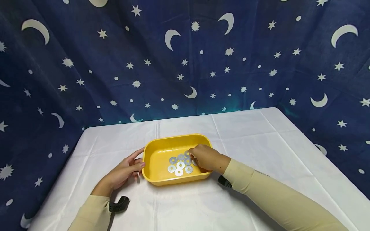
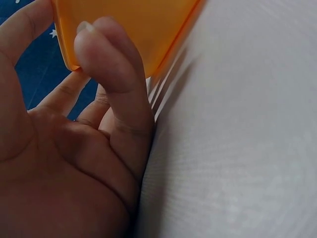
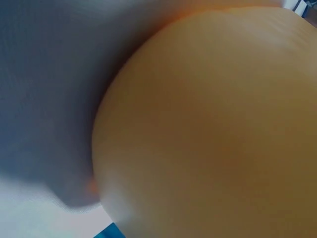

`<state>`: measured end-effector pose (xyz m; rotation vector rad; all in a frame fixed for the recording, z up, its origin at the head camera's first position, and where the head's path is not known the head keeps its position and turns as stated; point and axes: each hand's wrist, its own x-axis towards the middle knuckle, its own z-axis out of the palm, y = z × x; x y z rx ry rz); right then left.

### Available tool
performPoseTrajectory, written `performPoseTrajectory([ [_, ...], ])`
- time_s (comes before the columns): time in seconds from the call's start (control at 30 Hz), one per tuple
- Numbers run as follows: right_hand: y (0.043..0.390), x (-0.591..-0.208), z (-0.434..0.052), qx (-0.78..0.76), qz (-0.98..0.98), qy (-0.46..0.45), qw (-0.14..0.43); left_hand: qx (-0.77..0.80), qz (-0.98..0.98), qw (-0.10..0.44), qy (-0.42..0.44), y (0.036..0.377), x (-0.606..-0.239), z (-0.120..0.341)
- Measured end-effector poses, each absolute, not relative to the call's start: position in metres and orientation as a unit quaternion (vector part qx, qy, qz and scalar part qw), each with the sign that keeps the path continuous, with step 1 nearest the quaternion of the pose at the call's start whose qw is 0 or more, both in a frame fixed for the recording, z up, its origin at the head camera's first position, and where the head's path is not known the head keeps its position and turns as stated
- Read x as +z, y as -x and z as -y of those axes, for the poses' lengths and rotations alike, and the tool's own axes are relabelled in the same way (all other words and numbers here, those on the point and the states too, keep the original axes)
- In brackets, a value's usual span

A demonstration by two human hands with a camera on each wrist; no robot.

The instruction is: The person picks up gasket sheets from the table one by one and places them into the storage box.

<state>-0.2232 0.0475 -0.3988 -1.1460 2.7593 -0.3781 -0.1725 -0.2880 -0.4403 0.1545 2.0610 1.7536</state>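
A yellow plastic tray (image 1: 157, 144) with rounded corners stands on the white cloth. Several flat metal washers (image 1: 179, 172) lie together on its floor, toward the right half. My left hand (image 1: 122, 171) is at the tray's left end, its fingertips touching the outer wall; the left wrist view shows the palm and loosely bent fingers (image 2: 106, 59) beside it. Over the right wall reaches my right hand (image 1: 206, 157), fingers bent down among the washers. I cannot tell whether these fingers pinch one. The tray's outer wall (image 3: 208, 129) fills most of the right wrist view.
The white-covered table (image 1: 185, 208) extends around the tray on all sides. Behind it hangs a dark blue curtain (image 1: 159, 83) with moons and stars. A black wrist device (image 1: 119, 204) sits at the left cuff, another (image 1: 224, 182) under the right.
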Motion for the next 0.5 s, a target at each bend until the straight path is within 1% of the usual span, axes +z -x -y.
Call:
performPoseTrajectory([
  [0.27, 0.221, -0.398, -0.044, -0.111, -0.924, 0.358, 0.069, 0.637, -0.738, 0.210, -0.066, 0.172, -0.442, 0.289],
  [0.4, 0.219, -0.397, -0.048, -0.144, -0.923, 0.352, 0.060, 0.627, -0.748, 0.212, -0.050, 0.171, -0.441, 0.288],
  [0.43, 0.217, -0.395, -0.051, -0.159, -0.923, 0.346, 0.051, 0.616, -0.759, 0.207, -0.045, 0.171, -0.439, 0.287],
  [0.5, 0.214, -0.392, -0.062, -0.193, -0.923, 0.331, 0.028, 0.565, -0.806, 0.173, -0.031, 0.169, -0.432, 0.285],
])
